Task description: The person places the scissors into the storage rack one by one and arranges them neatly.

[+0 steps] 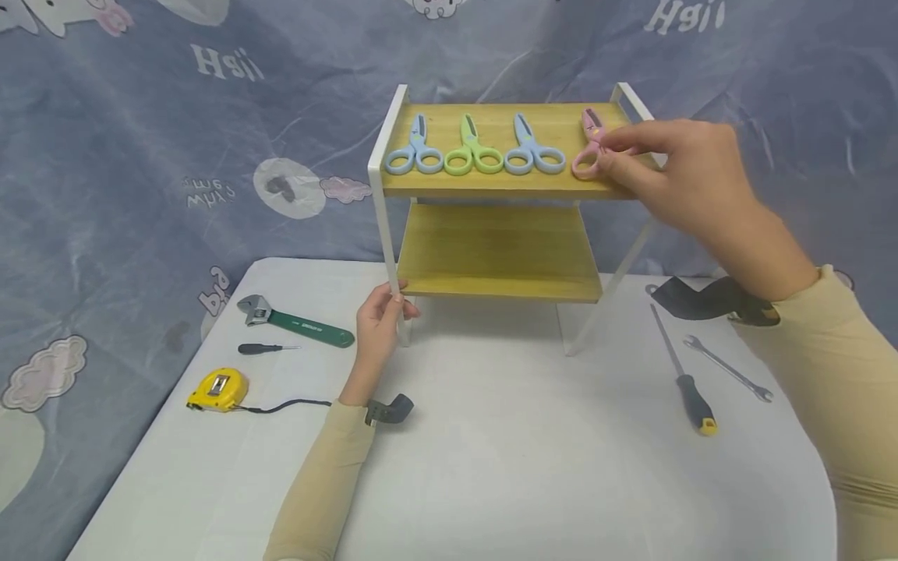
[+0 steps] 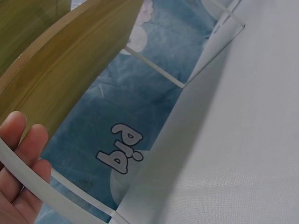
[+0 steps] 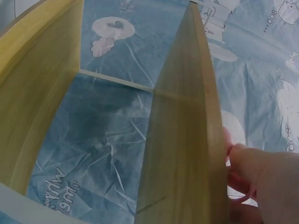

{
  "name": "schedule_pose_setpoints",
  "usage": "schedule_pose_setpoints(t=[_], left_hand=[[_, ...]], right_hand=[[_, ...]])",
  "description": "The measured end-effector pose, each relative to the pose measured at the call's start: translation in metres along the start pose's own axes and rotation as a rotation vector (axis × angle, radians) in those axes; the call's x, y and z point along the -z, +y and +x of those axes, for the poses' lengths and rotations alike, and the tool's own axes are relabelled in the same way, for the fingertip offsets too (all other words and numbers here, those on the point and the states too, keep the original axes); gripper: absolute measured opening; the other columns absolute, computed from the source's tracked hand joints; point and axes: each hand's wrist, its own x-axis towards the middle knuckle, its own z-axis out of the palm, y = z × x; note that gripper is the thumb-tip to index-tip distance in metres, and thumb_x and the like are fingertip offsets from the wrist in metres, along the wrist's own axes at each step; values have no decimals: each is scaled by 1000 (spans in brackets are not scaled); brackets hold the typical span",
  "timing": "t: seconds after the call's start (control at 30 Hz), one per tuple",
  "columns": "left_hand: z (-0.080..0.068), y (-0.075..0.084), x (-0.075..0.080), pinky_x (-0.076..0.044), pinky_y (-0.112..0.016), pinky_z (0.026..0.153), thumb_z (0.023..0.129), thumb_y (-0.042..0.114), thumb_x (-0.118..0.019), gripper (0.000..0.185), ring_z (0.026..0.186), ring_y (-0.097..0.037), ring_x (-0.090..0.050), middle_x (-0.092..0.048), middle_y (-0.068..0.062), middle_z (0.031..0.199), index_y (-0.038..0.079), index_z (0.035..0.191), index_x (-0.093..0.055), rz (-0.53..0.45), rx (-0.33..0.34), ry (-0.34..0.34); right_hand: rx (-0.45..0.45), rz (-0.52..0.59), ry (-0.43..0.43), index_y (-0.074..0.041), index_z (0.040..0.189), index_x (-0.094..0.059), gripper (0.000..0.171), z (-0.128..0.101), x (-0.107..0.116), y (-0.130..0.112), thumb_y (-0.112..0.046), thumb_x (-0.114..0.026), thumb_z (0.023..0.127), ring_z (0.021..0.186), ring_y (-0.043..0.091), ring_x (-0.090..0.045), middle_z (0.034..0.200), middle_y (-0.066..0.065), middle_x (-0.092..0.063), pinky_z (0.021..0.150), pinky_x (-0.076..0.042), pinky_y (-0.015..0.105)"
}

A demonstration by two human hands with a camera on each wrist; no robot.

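Note:
A two-tier wooden shelf (image 1: 491,249) with a white metal frame stands at the back of the table. Along its top board lie blue scissors (image 1: 415,148), green scissors (image 1: 471,148) and a second blue pair (image 1: 532,148), blades pointing back. At the right end my right hand (image 1: 691,175) pinches pink scissors (image 1: 588,160) by the handles; the fingers cover part of them. My left hand (image 1: 379,323) grips the shelf's left front leg (image 1: 387,241) near the lower board. In the left wrist view, fingers (image 2: 35,142) curl behind the white leg.
On the left lie an adjustable wrench (image 1: 309,327), a small screwdriver (image 1: 259,348) and a yellow tape measure (image 1: 220,389) with a dark strap. To the right are a long screwdriver (image 1: 693,401) and a spanner (image 1: 730,368). A patterned cloth (image 1: 140,156) hangs behind the table.

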Motion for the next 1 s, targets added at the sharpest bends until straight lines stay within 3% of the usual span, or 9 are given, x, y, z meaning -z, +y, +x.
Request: schedule_pose_setpoints(t=[0.07, 0.17, 0.3, 0.5, 0.6, 0.8, 1.0], left_hand=[[0, 2, 0, -56, -23, 77, 105, 3, -50, 24, 75, -12, -71, -72, -6, 75, -7, 122, -62, -2, -14, -1], [0, 2, 1, -57, -23, 78, 105, 4, -50, 24, 75, -12, -71, -72, -3, 75, -7, 122, -62, -2, -19, 1], [-1, 2, 2, -57, -22, 78, 104, 3, -50, 24, 75, -14, -72, -71, 3, 74, -7, 123, -62, -3, -9, 9], [-1, 1, 2, -56, -22, 77, 104, 2, -50, 24, 74, -11, -71, -71, 3, 73, -8, 123, -62, -13, -15, 7], [-1, 0, 2, -56, -22, 76, 104, 2, -50, 24, 74, -11, -70, -71, 3, 73, -8, 123, -62, -10, -17, 8], [-1, -1, 0, -57, -23, 77, 104, 4, -50, 25, 75, -19, -72, -71, 3, 74, -6, 123, -62, 5, -25, 0], [-1, -1, -1, -57, -23, 77, 103, 4, -50, 26, 76, -23, -73, -71, 1, 74, -5, 124, -63, 20, -14, 2]], right_hand=[[-15, 8, -14, -18, 116, -79, 25, 2, -1, 0, -31, -72, 96, 87, 25, -65, 107, 17, -78, 66, -30, 26], [17, 17, -9, -15, 118, -77, 25, 2, -3, -1, -25, -71, 96, 104, 42, -68, 113, 18, -76, 73, -37, 37], [78, 24, 23, -9, 116, -77, 25, 1, -7, -2, -18, -71, 94, 111, 48, -66, 114, 21, -75, 81, -42, 57], [57, 9, -8, -5, 120, -74, 28, 0, -6, -2, -18, -66, 97, 119, 52, -61, 118, 27, -72, 96, -40, 69], [57, 0, -20, -4, 122, -73, 29, -2, -6, -1, -17, -63, 98, 121, 52, -60, 119, 29, -71, 100, -40, 71], [77, -1, 8, -3, 119, -74, 27, -4, -7, 1, -16, -61, 99, 116, 50, -61, 112, 27, -73, 94, -42, 68], [65, -65, -46, -4, 117, -75, 28, -4, -6, 3, -13, -55, 100, 124, 45, -59, 117, 21, -74, 105, -42, 63]])
